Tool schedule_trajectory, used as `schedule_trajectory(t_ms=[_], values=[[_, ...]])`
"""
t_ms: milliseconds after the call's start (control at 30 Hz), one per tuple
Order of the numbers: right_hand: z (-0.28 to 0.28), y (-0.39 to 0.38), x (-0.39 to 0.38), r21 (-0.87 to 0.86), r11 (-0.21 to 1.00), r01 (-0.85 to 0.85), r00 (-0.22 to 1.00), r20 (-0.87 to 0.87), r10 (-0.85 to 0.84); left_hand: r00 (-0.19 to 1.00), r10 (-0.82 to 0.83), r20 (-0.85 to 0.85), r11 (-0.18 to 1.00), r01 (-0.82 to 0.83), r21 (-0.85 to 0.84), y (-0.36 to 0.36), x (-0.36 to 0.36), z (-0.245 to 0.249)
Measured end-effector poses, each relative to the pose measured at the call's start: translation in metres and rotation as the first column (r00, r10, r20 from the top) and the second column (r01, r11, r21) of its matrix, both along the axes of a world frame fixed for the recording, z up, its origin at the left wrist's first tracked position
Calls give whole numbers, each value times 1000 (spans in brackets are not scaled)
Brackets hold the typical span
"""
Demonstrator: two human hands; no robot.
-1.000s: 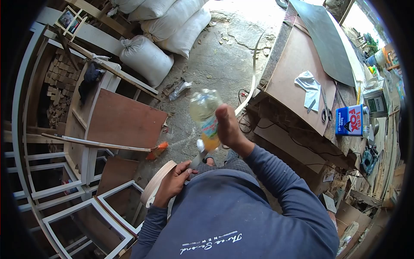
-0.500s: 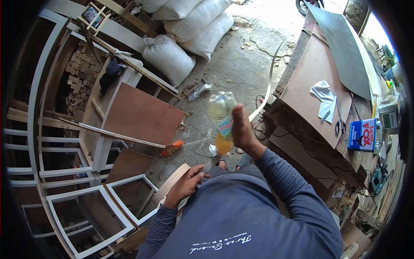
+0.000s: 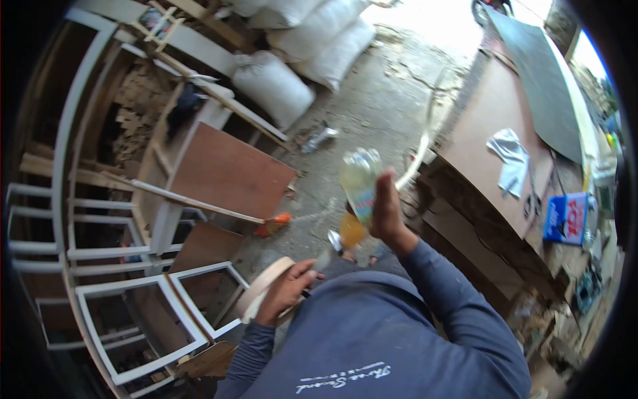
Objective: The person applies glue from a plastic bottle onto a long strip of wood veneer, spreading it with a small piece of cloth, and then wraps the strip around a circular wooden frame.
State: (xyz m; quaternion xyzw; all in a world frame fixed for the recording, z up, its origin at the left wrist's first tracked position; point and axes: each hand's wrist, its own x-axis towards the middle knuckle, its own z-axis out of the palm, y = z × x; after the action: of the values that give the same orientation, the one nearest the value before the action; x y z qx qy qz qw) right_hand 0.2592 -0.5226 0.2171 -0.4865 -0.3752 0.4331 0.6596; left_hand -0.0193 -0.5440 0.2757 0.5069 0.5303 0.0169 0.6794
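Both hands were occupied: the right hand gripped a bottle, the left hand held a pale strip, coil beside it; steadying the strip near the bottle likely served best.

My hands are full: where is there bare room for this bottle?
The brown board looks bare between its left edge and the white cloth; the concrete floor between the sacks and the workbench is mostly bare. It's crowded around the scissors and FOX tin.

Dark blue shirt, long wrinkled sleeves, white script lettering
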Motion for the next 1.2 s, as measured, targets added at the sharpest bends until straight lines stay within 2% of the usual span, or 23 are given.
schedule_trajectory(t_ms=[100, 133, 167, 300, 333, 367, 400, 433, 500, 567, 667, 733, 767, 833, 900, 933, 967, 1000, 1033, 1067, 1100, 1133, 1200], values=[[-28, 3, 2, -79, 991, 111, 986, 133, -100, 997, -72, 17, 997, 72, 19, 1, -3, 2], [-12, 6, 21, -65, 998, 16, 996, 90, -10, 995, -92, 46, 996, 92, 16, 1, -2, 3], [-21, 12, 32, -70, 984, 162, 975, 164, -149, 991, -127, 45, 992, 126, 25, 1, -3, 0], [23, 7, 32, 10, 993, 118, 987, 111, -118, 987, -159, 35, 986, 156, 61, 0, 8, 3], [34, 4, 16, 71, 995, 66, 995, 69, -71, 987, -157, 38, 986, 155, 67, -1, 11, 5], [35, -4, 6, 47, 994, -99, 994, 48, 96, 987, -157, 42, 985, 154, 72, -1, 14, 5], [49, -6, -16, 177, 984, -34, 999, -10, 37, 985, -159, 63, 984, 154, 87, 0, 17, 4], [63, -12, -28, 191, 978, -84, 996, 20, 82, 981, -193, 20, 977, 190, 94, 3, 22, 9], [77, -15, -32, 242, 968, -71, 991, 130, 40, 965, -255, -68, 961, 260, 97, 8, 32, 23], [60, -7, -10, 199, 978, -61, 994, 97, 43, 979, -204, -11, 974, 204, 98, 4, 30, 17], [25, 6, 35, 59, 995, 83, 986, 141, -91, 987, -158, 40, 986, 155, 53, 0, 29, 7], [46, 3, 30, 76, 982, 170, 983, 60, -175, 989, -119, 85, 993, 118, 18, 1, 32, 2], [46, -8, 29, 59, 998, 37, 985, 168, -47, 989, -91, 117, 996, 92, -1, 2, 34, -1], [62, -19, -6, 173, 985, -4, 996, 93, -13, 985, -85, 150, 996, 89, -17, 2, 35, -1], [72, -25, -16, 205, 978, -42, 983, 184, 4, 978, -130, 164, 991, 132, 0, 7, 39, 0], [69, -17, -15, 233, 972, 24, 982, 177, -67, 982, -91, 167, 995, 94, -13, 6, 38, -7], [44, -12, 8, 164, 986, -6, 940, 338, -51, 979, -72, 193, 996, 79, -32, 8, 36, -12], [33, 1, 22, 212, 964, 159, 867, 436, -239, 971, -79, 226, 997, 83, -6, 10, 36, -8], [22, 4, 43, 99, 969, 225, 834, 494, -244, 962, -87, 258, 996, 89, 4, 10, 35, -2], [-2, 7, 65, -37, 973, 228, 880, 436, -190, 967, -52, 249, 998, 56, -7, 8, 36, 2], [25, 6, 68, 43, 941, 336, 900, 279, -334, 969, -20, 247, 1000, 21, -2, 8, 38, 3], [32, 6, 73, 42, 933, 357, 919, 165, -359, 966, -6, 258, 1000, 9, -13, 8, 38, 0], [38, 2, 75, 37, 935, 353, 933, 65, -354, 968, 3, 250, 1000, 0, -12, 11, 39, 1]])
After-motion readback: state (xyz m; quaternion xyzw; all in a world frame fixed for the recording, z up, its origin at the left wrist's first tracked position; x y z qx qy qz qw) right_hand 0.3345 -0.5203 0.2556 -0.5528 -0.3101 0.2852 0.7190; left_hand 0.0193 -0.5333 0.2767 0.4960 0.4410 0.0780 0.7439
